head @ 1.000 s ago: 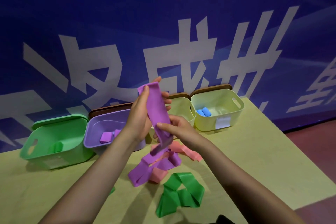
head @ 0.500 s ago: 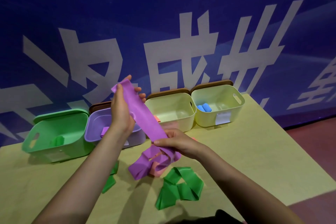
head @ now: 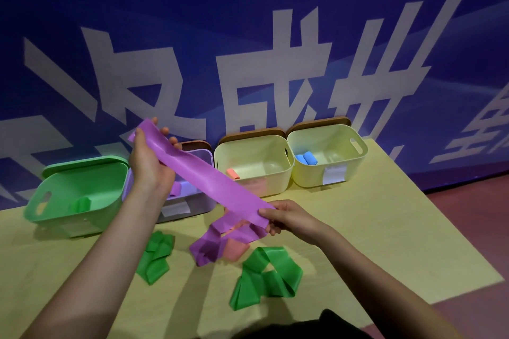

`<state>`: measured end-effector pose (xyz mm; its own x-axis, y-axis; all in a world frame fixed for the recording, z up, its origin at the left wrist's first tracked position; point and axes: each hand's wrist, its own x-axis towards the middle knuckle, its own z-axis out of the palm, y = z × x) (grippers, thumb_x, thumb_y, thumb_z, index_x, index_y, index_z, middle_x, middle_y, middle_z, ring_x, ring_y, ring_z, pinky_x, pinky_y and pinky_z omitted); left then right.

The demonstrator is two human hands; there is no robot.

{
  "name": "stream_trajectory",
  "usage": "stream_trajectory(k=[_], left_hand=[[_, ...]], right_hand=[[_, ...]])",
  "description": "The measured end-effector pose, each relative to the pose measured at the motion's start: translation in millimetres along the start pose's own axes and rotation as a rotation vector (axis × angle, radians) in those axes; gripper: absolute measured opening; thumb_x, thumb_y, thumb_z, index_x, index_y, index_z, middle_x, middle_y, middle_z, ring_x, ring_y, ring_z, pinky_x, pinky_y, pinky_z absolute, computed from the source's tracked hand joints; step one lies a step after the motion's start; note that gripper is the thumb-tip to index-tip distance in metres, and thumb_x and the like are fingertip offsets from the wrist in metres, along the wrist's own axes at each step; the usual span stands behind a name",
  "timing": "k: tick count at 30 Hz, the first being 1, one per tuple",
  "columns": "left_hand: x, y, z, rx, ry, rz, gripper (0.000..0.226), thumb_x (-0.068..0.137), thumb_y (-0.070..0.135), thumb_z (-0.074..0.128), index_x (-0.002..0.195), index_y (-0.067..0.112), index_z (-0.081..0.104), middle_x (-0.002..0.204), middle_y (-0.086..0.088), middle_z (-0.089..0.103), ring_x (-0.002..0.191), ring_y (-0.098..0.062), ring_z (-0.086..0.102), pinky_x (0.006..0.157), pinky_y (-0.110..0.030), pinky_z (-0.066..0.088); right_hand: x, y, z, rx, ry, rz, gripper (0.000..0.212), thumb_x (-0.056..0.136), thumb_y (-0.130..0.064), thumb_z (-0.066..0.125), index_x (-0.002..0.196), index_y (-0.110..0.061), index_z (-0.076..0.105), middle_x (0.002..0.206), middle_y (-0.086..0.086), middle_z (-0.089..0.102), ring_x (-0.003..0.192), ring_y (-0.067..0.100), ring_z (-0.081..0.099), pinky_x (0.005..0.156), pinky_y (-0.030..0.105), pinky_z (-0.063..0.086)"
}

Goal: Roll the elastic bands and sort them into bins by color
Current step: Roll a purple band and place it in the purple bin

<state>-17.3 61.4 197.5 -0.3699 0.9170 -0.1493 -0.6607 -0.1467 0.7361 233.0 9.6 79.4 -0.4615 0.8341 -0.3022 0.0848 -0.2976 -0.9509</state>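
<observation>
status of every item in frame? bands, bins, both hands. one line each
purple band: unrolled, held taut between both hands, tail trailing on the table
left hand: grips the band's upper end
right hand: pinches the band lower down
two green bands: loose on table, unrolled
pink band: loose, under the purple tail
green bin: open, green roll inside
purple bin: open, purple roll inside
middle yellow bin: open, pink roll inside
right yellow bin: open, blue rolls inside

Four bins along far edge of table: one green, one purple, two yellow. Loose bands: one purple, two green, one pink. Rolls in bins: one green, one purple, one pink, two blue.
</observation>
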Motion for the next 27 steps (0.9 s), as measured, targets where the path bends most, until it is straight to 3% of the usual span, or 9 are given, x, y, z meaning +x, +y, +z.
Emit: stream_trajectory(k=[7,11,14,18,21,23,27], left_hand=[[-25,-7,22,-0.014,-0.175,-0.017,0.028,0.103,0.034,0.032,0.102,0.02,0.057,0.06,0.007,0.053,0.05,-0.007,0.046,0.05,-0.018,0.042],[-48,-19,36,0.137,-0.345,-0.082,0.03,0.102,0.034,0.033,0.099,0.018,0.058,0.06,0.005,0.054,0.047,-0.008,0.046,0.048,-0.02,0.039],[-66,-37,40,0.304,-0.416,-0.135,0.033,0.102,0.031,0.032,0.099,0.014,0.06,0.06,0.001,0.055,0.048,-0.011,0.046,0.046,-0.021,0.038],[-80,-58,35,0.503,-0.437,-0.195,0.039,0.102,0.034,0.032,0.107,0.009,0.062,0.065,-0.006,0.059,0.049,-0.016,0.05,0.049,-0.024,0.042],[-88,-66,31,0.572,-0.481,-0.231,0.039,0.101,0.037,0.034,0.105,0.011,0.064,0.071,-0.011,0.064,0.06,-0.021,0.056,0.059,-0.03,0.046],[-92,-70,30,0.563,-0.475,-0.257,0.038,0.1,0.038,0.037,0.101,0.012,0.065,0.068,-0.016,0.061,0.059,-0.025,0.056,0.058,-0.031,0.047],[-99,-69,30,0.581,-0.508,-0.324,0.04,0.1,0.036,0.037,0.107,0.004,0.061,0.063,-0.015,0.062,0.055,-0.028,0.058,0.057,-0.033,0.049]], right_hand=[[-8,24,-7,-0.028,0.058,0.047,0.007,0.089,-0.009,0.062,0.089,-0.011,0.069,0.079,-0.001,0.069,0.073,0.008,0.062,0.064,0.02,0.044],[-5,23,-7,-0.255,0.105,0.04,0.011,0.088,-0.01,0.063,0.095,-0.017,0.068,0.085,-0.007,0.066,0.077,0.005,0.058,0.067,0.018,0.044],[-6,3,-2,-0.284,0.282,-0.158,0.019,0.09,-0.009,0.062,0.103,-0.021,0.067,0.095,-0.008,0.066,0.085,-0.002,0.06,0.074,0.01,0.043],[-19,-55,10,-0.072,0.51,-0.469,0.017,0.086,-0.024,0.058,0.098,-0.026,0.069,0.091,-0.008,0.069,0.089,0.01,0.062,0.075,0.022,0.048],[-30,-88,22,-0.14,0.444,-0.555,0.016,0.084,-0.024,0.062,0.092,-0.035,0.07,0.093,-0.006,0.068,0.085,0.012,0.061,0.075,0.031,0.048],[-32,-95,27,-0.266,0.427,-0.569,0.022,0.082,-0.02,0.067,0.084,-0.042,0.068,0.09,-0.005,0.065,0.076,0.011,0.058,0.07,0.033,0.048],[-31,-92,29,-0.156,0.456,-0.512,0.02,0.086,-0.002,0.064,0.076,-0.02,0.066,0.061,-0.007,0.059,0.051,0.01,0.051,0.053,0.028,0.044]])
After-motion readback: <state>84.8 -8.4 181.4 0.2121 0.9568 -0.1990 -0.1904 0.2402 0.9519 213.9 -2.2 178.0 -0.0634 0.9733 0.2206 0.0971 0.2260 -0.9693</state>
